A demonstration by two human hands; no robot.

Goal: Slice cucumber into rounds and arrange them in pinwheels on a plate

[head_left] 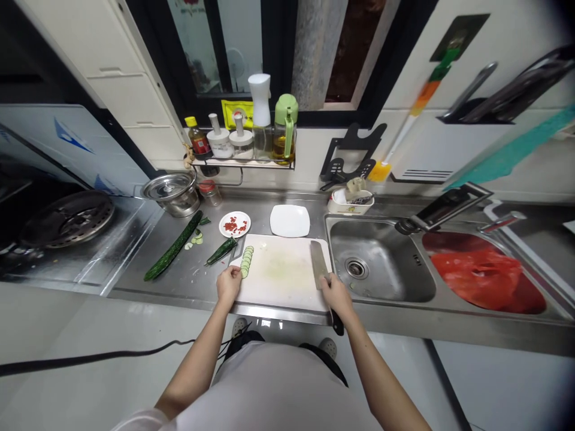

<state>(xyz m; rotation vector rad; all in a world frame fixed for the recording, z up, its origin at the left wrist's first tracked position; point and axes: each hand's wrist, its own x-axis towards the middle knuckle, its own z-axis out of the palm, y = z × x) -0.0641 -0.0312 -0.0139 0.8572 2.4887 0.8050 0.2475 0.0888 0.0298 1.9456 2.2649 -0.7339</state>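
Note:
A white cutting board (281, 272) lies on the steel counter in front of me. A row of thin cucumber slices (246, 261) sits along its left edge. My left hand (229, 284) rests curled at the board's near left corner, just below the slices, its fingers bent over something I cannot make out. My right hand (336, 294) grips the handle of a cleaver (318, 263), whose blade lies flat on the board's right side. A cucumber piece (221, 251) lies just left of the board, and a long whole cucumber (173, 246) lies farther left.
A small plate of red bits (235, 225) and a bare white plate (290, 220) stand behind the board. To the right is a sink (381, 263), then a red basin (483, 278). A steel pot (173, 193), a stove (67, 218) and a condiment rack (245, 140) are at left and back.

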